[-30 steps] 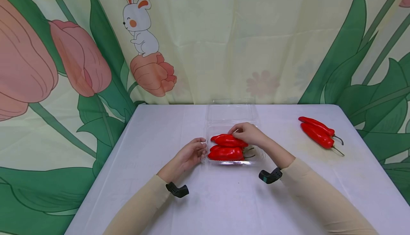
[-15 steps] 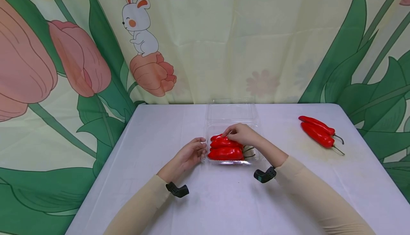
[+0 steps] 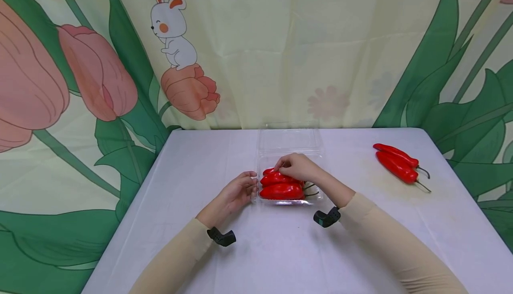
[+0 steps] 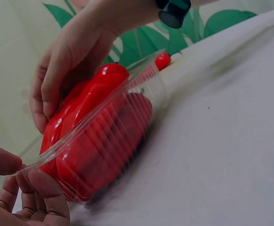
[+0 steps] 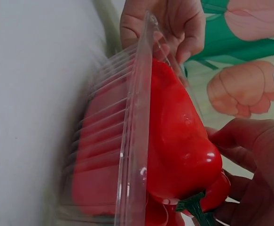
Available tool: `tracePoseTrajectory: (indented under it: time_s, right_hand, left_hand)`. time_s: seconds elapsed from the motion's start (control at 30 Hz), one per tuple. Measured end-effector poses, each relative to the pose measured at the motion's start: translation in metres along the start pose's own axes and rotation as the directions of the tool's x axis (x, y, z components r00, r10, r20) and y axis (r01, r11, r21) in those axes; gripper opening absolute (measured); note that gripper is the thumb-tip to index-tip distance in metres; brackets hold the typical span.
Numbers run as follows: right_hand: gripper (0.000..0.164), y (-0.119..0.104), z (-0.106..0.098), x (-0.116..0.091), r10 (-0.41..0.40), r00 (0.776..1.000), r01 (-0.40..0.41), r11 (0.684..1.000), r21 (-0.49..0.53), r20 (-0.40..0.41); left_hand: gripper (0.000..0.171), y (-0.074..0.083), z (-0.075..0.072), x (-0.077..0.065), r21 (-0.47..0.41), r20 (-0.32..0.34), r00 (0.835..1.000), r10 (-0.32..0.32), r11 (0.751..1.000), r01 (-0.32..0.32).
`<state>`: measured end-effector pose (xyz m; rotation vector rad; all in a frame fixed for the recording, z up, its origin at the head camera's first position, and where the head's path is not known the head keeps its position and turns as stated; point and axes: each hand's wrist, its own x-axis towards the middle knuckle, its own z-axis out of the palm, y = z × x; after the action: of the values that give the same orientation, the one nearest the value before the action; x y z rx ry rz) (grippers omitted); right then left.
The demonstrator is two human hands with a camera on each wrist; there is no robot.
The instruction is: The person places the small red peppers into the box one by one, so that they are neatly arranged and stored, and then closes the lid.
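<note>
A clear plastic clamshell box [image 3: 288, 202] sits on the table with its lid [image 3: 289, 140] folded back. Several red peppers [image 3: 282, 191] lie side by side in it, their green stems to the right. At the box's left edge my left hand [image 3: 239, 191] pinches the rim between thumb and fingers, plain in the left wrist view. My right hand [image 3: 298, 167] reaches over the box from the right, gripping a red pepper [image 3: 276, 178] behind the front one. In the right wrist view the front pepper [image 5: 176, 136] partly hides the fingertips.
Two more red peppers [image 3: 396, 167] lie together at the table's right, stems toward the front right. The table has a white cloth [image 3: 280, 249]. A printed curtain [image 3: 256, 53] with tulips and a rabbit hangs right behind the table's back edge.
My right hand has shifted a little to the left over the box, and the pepper under it has moved left and toward the front one. My left hand stays at the rim.
</note>
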<state>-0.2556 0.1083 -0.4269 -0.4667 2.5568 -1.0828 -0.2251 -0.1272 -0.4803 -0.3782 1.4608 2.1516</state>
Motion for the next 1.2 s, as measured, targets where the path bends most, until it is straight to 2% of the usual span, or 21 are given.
tracePoseTrajectory:
  time_s: [0.13,0.77,1.2]
  right_hand:
    - [0.022,-0.002,0.001,0.0,-0.029,0.999,0.028,0.999,-0.026,-0.018]
    - [0.024,0.004,-0.011,-0.008,-0.042,0.996,0.036,0.997,-0.071,-0.081]
    - [0.028,0.011,-0.02,-0.016,-0.007,0.995,0.002,0.999,-0.05,-0.1]
  left_hand:
    - [0.024,0.001,0.001,-0.001,0.008,-0.004,1.0,0.002,1.0,-0.002]
    - [0.024,0.0,0.002,-0.001,0.012,-0.016,1.0,0.007,1.0,-0.006]
    - [0.028,-0.001,0.0,0.0,0.004,-0.008,1.0,0.004,1.0,-0.004]
